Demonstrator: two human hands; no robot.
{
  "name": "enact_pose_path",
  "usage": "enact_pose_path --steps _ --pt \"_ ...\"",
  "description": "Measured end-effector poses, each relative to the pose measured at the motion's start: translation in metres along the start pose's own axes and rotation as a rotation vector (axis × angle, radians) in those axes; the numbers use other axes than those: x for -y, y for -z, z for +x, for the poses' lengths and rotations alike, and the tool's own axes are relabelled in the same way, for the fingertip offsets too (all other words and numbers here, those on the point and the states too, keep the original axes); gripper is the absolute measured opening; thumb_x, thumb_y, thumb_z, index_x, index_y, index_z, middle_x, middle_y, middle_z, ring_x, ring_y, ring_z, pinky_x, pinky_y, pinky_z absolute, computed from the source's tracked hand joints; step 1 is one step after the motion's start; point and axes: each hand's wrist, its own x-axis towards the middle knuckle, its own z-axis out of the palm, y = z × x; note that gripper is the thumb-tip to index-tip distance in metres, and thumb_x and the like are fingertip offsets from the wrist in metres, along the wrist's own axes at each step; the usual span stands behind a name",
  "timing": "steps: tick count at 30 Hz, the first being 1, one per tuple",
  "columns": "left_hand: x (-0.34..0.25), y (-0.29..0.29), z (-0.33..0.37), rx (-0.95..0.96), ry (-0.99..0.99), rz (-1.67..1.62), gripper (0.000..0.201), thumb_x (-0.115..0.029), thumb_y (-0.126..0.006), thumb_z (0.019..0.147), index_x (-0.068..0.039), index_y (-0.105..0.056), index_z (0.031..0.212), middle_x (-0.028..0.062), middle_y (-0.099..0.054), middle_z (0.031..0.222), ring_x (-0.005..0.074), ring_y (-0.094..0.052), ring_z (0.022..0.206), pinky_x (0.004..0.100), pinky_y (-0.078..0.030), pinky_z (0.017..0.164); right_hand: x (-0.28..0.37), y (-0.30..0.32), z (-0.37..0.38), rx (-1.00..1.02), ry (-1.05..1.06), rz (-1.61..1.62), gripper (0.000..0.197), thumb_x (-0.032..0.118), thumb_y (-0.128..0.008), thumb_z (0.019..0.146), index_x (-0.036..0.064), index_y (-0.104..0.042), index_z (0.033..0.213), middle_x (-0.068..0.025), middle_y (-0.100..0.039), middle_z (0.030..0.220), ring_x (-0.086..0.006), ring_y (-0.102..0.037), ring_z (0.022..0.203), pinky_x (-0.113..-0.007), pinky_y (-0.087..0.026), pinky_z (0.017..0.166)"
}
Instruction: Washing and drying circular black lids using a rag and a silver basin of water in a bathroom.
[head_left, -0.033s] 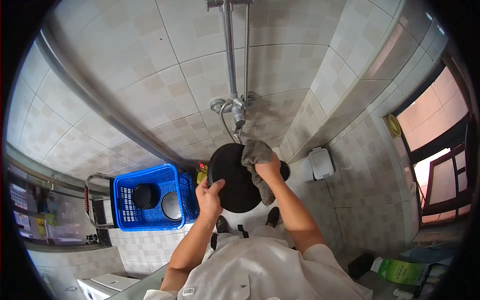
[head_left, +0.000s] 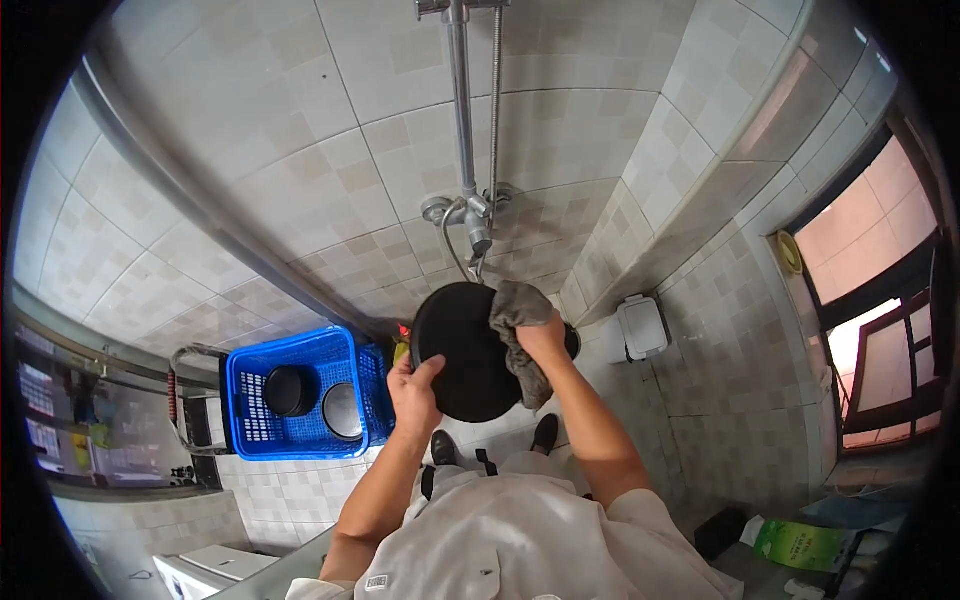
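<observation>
Nearest to me is the pale shirt, with both bare forearms reaching from it toward the round black disc, which I take as my landmark. I see it in front of the chest, between the two hands. My left hand grasps its left edge, thumb on the upper face. My right hand is clenched on a grey cloth draped over the disc's right side; whether its fingers also grip the rim, I cannot tell. Just right of the disc, the right hand partly hides a small dark round thing.

Below the disc, I see two dark shoes on the tiled floor. Left of it stands a blue basket holding a black round container and a pan with a pale inside. Well right of the disc I have a white lidded bin. Beyond the disc, a chrome tap is fixed to the tiled wall; far to its right is a dark-framed window.
</observation>
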Motion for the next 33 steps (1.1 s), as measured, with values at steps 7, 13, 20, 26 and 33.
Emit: enact_pose_path --steps 7,13,20,26,33 --pt "-0.006 0.014 0.026 -0.035 0.027 -0.342 0.028 -0.003 -0.064 0.081 -0.002 -0.061 0.109 0.0102 -0.067 0.103 0.0234 -0.065 0.093 0.0357 -0.051 0.088 -0.051 -0.032 -0.051 0.35 -0.648 1.932 0.044 0.028 -0.036 0.1 0.0091 -0.038 0.14 -0.0126 -0.042 0.141 -0.0255 -0.048 0.118 -0.038 -0.042 0.097" --pt "0.02 0.035 0.033 0.132 0.195 -0.402 0.042 -0.014 -0.066 0.084 -0.011 -0.053 0.125 0.0067 -0.061 0.12 0.025 -0.057 0.111 0.0458 -0.044 0.097 -0.042 -0.022 -0.056 0.229 -0.175 1.414 0.038 0.027 -0.039 0.1 0.0078 -0.044 0.132 -0.0092 -0.052 0.126 -0.0222 -0.051 0.111 -0.036 -0.045 0.094" --pt "0.024 0.033 0.03 0.07 0.113 0.381 0.083 -0.036 -0.071 0.083 -0.003 -0.028 0.145 0.0168 -0.043 0.138 0.0271 -0.046 0.122 0.0417 -0.039 0.099 -0.012 0.002 -0.074 -0.296 0.596 -0.625 0.037 0.023 -0.053 0.086 0.0078 -0.054 0.12 -0.0113 -0.06 0.112 -0.0291 -0.057 0.103 -0.038 -0.047 0.088" --pt "-0.016 0.002 0.016 0.2 0.387 -0.119 0.064 -0.025 -0.069 0.082 -0.003 -0.041 0.135 0.0147 -0.054 0.124 0.0272 -0.05 0.117 0.0411 -0.041 0.097 0.072 0.038 -0.084 0.324 0.353 0.13 0.031 0.019 -0.056 0.086 0.0052 -0.058 0.113 -0.013 -0.063 0.108 -0.0308 -0.06 0.098 -0.036 -0.047 0.087" --pt "0.005 0.019 0.015 0.117 0.334 -0.172 0.056 0.011 -0.049 0.061 -0.001 -0.053 0.115 0.0073 -0.06 0.106 0.0207 -0.06 0.09 0.0287 -0.049 0.079 0.076 0.059 -0.071 0.471 0.848 -0.142 0.026 0.018 -0.052 0.091 0.0051 -0.058 0.113 -0.0113 -0.062 0.11 -0.0265 -0.058 0.103 -0.037 -0.044 0.093"
